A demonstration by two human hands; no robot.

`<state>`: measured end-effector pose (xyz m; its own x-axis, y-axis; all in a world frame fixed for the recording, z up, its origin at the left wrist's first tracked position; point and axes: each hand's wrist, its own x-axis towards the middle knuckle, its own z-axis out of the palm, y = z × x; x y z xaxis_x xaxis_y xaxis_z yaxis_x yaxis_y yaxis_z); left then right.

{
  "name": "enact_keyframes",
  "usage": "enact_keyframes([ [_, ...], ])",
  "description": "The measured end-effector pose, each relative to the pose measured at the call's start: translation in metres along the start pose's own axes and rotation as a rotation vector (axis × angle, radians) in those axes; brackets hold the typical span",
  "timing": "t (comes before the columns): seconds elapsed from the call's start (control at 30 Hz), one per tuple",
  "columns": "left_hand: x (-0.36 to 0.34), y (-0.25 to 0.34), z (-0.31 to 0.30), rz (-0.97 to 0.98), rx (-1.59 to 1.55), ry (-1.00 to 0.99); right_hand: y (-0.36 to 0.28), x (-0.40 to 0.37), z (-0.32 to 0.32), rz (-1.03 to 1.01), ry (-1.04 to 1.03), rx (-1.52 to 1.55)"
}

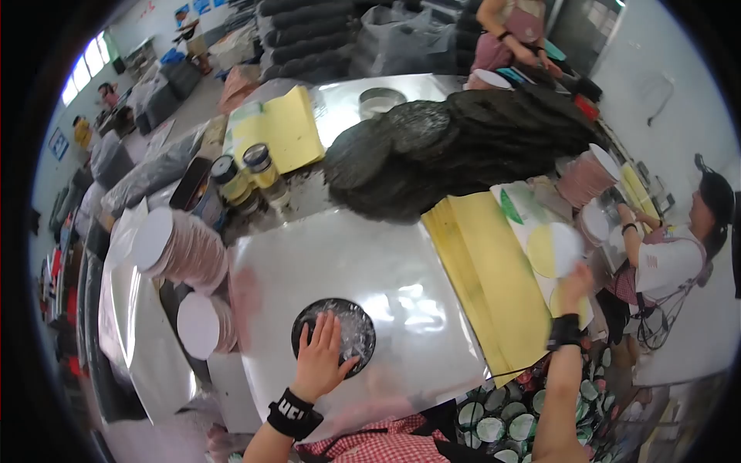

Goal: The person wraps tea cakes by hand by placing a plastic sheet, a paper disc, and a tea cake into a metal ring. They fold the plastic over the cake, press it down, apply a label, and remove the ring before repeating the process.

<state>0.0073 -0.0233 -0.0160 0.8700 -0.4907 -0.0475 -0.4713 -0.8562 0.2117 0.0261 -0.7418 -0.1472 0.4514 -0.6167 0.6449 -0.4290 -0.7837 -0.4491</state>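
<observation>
My left hand lies flat, fingers spread, on a dark round disc that sits under a shiny clear film on the table. My right hand reaches out to the right over a pile of yellow sheets, its fingers at a round white-and-yellow label on the printed sheet there. Whether it grips the label is blurred. Both wrists wear black bands.
A long heap of dark discs lies across the back. Stacks of white round cards stand at left, jars behind them. A co-worker works at right, another person at the far end. Wrapped discs fill a bin below.
</observation>
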Motion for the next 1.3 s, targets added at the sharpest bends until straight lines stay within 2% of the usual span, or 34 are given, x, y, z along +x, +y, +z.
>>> enact_keyframes([
  [0.03, 0.0, 0.001, -0.004, -0.014, -0.026, -0.006, 0.107, 0.008, -0.022, -0.34, 0.02, -0.444],
  [0.07, -0.001, 0.001, -0.005, -0.013, -0.028, -0.004, 0.226, 0.014, -0.036, -0.669, 0.206, -0.892],
  [0.1, -0.001, 0.0, -0.003, -0.013, -0.029, 0.012, 0.144, 0.007, -0.069, -0.234, 0.019, -0.554],
  [0.13, 0.0, -0.002, -0.001, -0.02, -0.028, 0.03, 0.034, 0.001, -0.111, 0.351, 0.081, 0.206],
  [0.17, -0.002, -0.001, 0.001, -0.019, -0.031, 0.032, -0.101, -0.006, -0.159, 0.743, 0.336, 0.536],
  [0.23, -0.005, 0.003, -0.001, -0.043, 0.009, 0.115, -0.022, -0.074, -0.071, -0.217, 0.129, -0.022],
  [0.27, -0.007, 0.003, 0.0, -0.02, 0.011, 0.159, -0.04, -0.125, -0.029, -0.496, -0.114, -0.049],
  [0.3, -0.006, 0.001, 0.003, -0.019, 0.022, 0.151, -0.145, -0.177, -0.052, -0.511, -0.501, 0.174],
  [0.33, -0.005, -0.001, 0.009, -0.02, 0.012, 0.121, -0.259, -0.228, -0.078, -0.413, -0.891, 0.373],
  [0.37, -0.003, -0.002, 0.011, -0.022, 0.004, 0.098, -0.365, -0.227, -0.113, -0.577, -0.829, 0.626],
  [0.4, -0.003, -0.002, 0.009, -0.024, -0.04, 0.066, -0.398, -0.243, -0.119, -0.769, -0.926, 0.797],
  [0.43, -0.004, 0.0, 0.005, -0.04, 0.04, 0.048, -0.42, -0.254, -0.122, -0.996, -0.894, 0.811],
  [0.47, -0.005, -0.008, 0.021, 0.008, -0.136, 0.104, -0.442, -0.257, -0.128, -1.092, -0.884, 0.804],
  [0.5, -0.008, -0.016, 0.037, 0.062, -0.314, 0.155, -0.451, -0.257, -0.13, -1.092, -0.878, 0.813],
  [0.53, -0.012, -0.014, 0.035, -0.011, -0.53, 0.143, -0.457, -0.258, -0.133, -1.106, -0.937, 0.729],
  [0.57, -0.016, -0.013, 0.037, -0.005, -0.527, 0.136, -0.461, -0.259, -0.138, -1.113, -0.996, 0.639],
  [0.63, -0.012, -0.015, 0.041, 0.042, -0.299, 0.169, -0.465, -0.249, -0.145, -1.186, -0.963, 0.521],
  [0.67, -0.01, -0.014, 0.045, -0.012, -0.581, 0.127, -0.468, -0.246, -0.144, -1.05, -1.057, 0.565],
  [0.7, -0.009, -0.015, 0.044, -0.007, -0.582, 0.121, -0.467, -0.248, -0.146, -0.893, -1.158, 0.603],
  [0.73, -0.011, -0.015, 0.043, -0.003, -0.574, 0.109, -0.476, -0.25, -0.14, -0.873, -1.161, 0.599],
  [0.8, -0.014, -0.015, 0.037, 0.007, -0.57, 0.09, -0.503, -0.251, -0.111, -0.223, -1.473, 1.099],
  [0.83, -0.017, -0.021, 0.026, 0.079, -0.463, 0.145, -0.501, -0.262, -0.104, -0.216, -1.467, 1.103],
  [0.9, -0.027, -0.041, 0.015, 0.148, -0.348, 0.213, -0.498, -0.281, -0.092, -0.623, -1.247, 0.995],
  [0.93, -0.045, -0.05, 0.016, -0.064, -0.737, 0.44, -0.503, -0.282, -0.099, -0.702, -1.245, 0.94],
  [0.97, -0.057, -0.058, 0.018, -0.288, -1.118, 0.654, -0.509, -0.283, -0.105, -0.689, -1.25, 0.941],
  [1.0, -0.062, -0.059, 0.017, -0.301, -1.12, 0.636, -0.517, -0.282, -0.118, -0.977, -1.197, 0.718],
  [1.03, -0.067, -0.057, 0.016, -0.466, -1.065, 0.462, -0.521, -0.282, -0.124, -1.26, -1.128, 0.482],
  [1.07, -0.069, -0.057, 0.016, -0.623, -1.003, 0.29, -0.519, -0.291, -0.116, -1.236, -1.175, 0.489],
  [1.1, -0.07, -0.054, 0.02, -0.64, -1.008, 0.28, -0.518, -0.296, -0.115, -1.234, -1.196, 0.49],
  [1.2, -0.056, -0.045, 0.023, -0.482, -0.572, 0.382, -0.518, -0.299, -0.11, -1.228, -1.18, 0.48],
  [1.23, -0.055, -0.036, 0.011, -0.476, -0.575, 0.386, -0.515, -0.3, -0.108, -1.229, -1.175, 0.475],
  [1.3, -0.059, -0.014, -0.012, -0.318, -0.313, 0.4, -0.514, -0.302, -0.108, -1.27, -1.309, 0.27],
])
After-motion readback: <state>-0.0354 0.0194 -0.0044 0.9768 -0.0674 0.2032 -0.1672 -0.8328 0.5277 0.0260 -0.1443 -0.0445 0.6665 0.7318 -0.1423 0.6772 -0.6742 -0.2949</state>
